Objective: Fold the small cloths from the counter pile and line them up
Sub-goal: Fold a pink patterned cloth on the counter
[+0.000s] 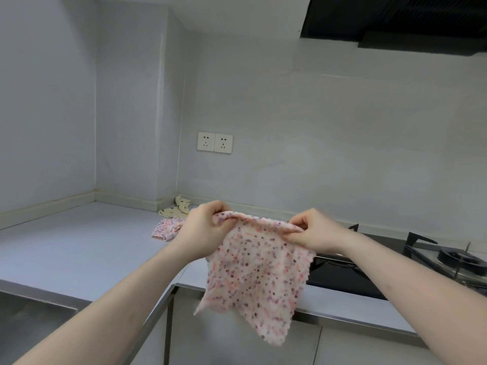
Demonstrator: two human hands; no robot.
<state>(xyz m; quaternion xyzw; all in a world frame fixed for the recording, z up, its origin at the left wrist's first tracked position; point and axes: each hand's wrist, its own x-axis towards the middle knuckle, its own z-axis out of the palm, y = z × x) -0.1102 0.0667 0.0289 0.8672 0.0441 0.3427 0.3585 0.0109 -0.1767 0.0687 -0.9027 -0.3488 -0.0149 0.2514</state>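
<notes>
A pale grey counter (79, 241) wraps an L-shaped corner, its metal-trimmed front edge running toward 5 o'clock, with a black gas hob (395, 262) at 3 o'clock. In mid-air over that edge hangs a speckled pink cloth (253, 275) — the left hand (205, 227) and right hand (313, 233) each pinch a top corner. At 11 o'clock lie 2 more: a pink cloth (167, 229), then a cream cloth (176, 208) at the wall.

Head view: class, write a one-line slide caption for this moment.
Both hands, left and right, pinch the top edge of a speckled pink cloth above the counter, two more cloths waiting behind.
</notes>
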